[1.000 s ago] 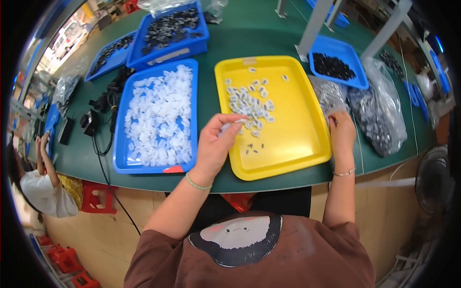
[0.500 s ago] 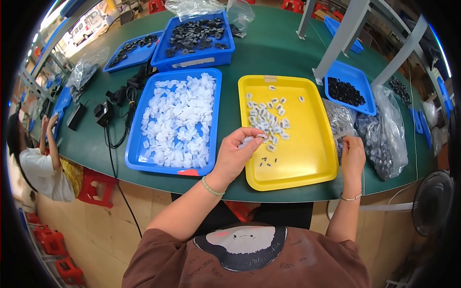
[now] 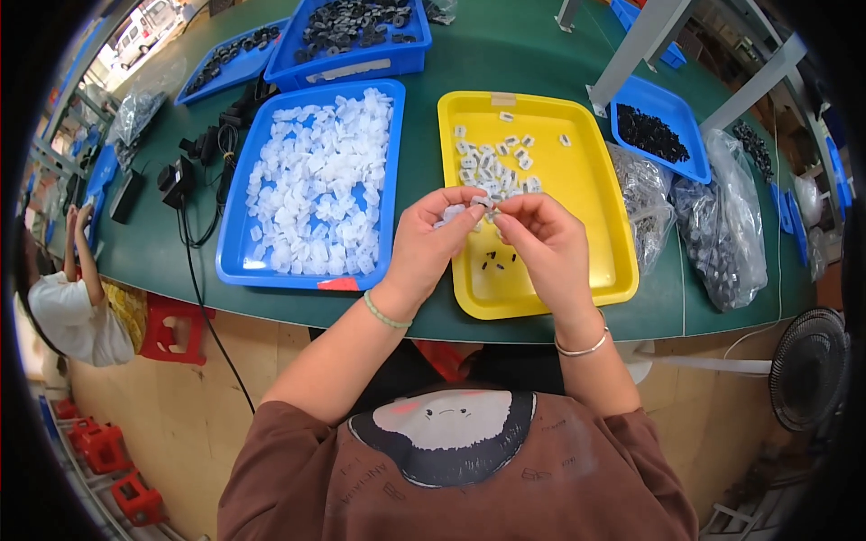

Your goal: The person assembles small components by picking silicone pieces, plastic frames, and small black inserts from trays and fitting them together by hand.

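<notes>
My left hand (image 3: 431, 245) and my right hand (image 3: 546, 245) meet over the near part of a yellow tray (image 3: 591, 194). Their fingertips pinch a small clear plastic piece (image 3: 480, 204) between them; the left palm also holds a few white pieces. White plastic pieces (image 3: 492, 162) lie scattered in the far half of the yellow tray, and a few small black bits (image 3: 493, 263) lie near its front. A blue tray (image 3: 236, 257) heaped with clear white plastic parts sits just left of the yellow one.
Blue bins of black parts (image 3: 356, 22) stand at the back, another blue tray (image 3: 657, 135) at the right beside plastic bags (image 3: 722, 225) of dark parts. Black cables (image 3: 194, 180) lie left. Another person (image 3: 68, 307) sits at far left; a fan (image 3: 807, 370) is at lower right.
My right hand has come in from the tray's right edge to meet my left hand over the yellow tray. The view has shifted closer to the table.
</notes>
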Available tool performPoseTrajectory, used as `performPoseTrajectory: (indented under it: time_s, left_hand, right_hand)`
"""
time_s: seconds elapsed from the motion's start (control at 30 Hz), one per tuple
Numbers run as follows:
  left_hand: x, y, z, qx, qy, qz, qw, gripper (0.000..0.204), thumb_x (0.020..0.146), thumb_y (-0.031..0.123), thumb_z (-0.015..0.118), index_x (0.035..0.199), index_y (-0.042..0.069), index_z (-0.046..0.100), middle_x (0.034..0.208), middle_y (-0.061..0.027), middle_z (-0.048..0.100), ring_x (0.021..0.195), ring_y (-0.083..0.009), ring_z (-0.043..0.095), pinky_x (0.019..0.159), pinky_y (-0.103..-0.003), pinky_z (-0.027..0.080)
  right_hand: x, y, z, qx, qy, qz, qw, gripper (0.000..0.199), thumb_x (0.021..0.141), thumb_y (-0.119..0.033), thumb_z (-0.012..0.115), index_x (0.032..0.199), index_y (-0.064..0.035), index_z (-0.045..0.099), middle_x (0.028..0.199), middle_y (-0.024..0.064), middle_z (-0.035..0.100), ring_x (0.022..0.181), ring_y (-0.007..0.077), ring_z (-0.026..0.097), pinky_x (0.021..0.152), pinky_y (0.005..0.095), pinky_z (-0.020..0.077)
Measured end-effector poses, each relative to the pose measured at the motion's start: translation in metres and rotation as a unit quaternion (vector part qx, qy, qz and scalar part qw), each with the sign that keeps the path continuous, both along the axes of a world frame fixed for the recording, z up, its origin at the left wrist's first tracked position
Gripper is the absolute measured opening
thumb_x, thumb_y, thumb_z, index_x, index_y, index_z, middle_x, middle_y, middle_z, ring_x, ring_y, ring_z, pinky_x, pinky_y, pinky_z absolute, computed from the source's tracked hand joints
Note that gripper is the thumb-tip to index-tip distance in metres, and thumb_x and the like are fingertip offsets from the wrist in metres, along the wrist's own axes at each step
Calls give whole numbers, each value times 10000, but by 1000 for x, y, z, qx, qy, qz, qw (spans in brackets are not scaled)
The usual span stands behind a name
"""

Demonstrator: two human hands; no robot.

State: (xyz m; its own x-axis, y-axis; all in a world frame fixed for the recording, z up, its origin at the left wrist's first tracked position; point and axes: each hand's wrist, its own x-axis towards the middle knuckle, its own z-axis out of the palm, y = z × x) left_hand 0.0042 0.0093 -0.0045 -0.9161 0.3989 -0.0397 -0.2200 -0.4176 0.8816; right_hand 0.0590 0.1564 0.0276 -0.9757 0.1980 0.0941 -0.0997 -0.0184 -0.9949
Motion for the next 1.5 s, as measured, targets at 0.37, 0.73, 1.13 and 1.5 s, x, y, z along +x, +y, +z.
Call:
performPoseTrajectory:
  time_s: [0.37, 0.73, 1.13, 1.5]
  left_hand:
    - [3, -1, 4, -67, 42, 4, 997, 183, 871, 93, 655, 1043, 31, 651, 779, 40, 596, 573, -10, 426, 515, -156, 332]
    - [4, -4, 1, -36, 31, -35, 998, 210, 938, 143, 585, 1090, 15, 654, 613, 70, 436, 533, -27, 355, 497, -181, 297]
    - [2, -5, 3, -41, 31, -40, 998, 214, 939, 151, 586, 1095, 23, 656, 638, 59, 450, 558, -37, 375, 519, -185, 313]
    - [9, 1, 6, 5, -10, 23, 1000, 284, 948, 147, 574, 1199, 19, 605, 790, 32, 511, 595, -14, 388, 525, -176, 324]
  right_hand:
    - [-8, 11, -1, 81, 6, 7, 997, 137, 828, -28, 673, 927, -6, 581, 827, 19, 612, 738, 68, 566, 685, 198, 465]
    - [-15, 17, 8, 41, -25, 33, 998, 152, 818, -23, 693, 926, -11, 586, 791, 11, 601, 703, 57, 556, 645, 181, 464]
    - [-19, 20, 12, -20, -60, 107, 992, 131, 838, -38, 685, 936, -5, 603, 818, 9, 617, 723, 56, 569, 655, 188, 473]
    - [-23, 29, 10, 24, -70, 74, 995, 166, 844, -46, 677, 968, 31, 598, 839, 32, 624, 751, 85, 591, 687, 205, 489]
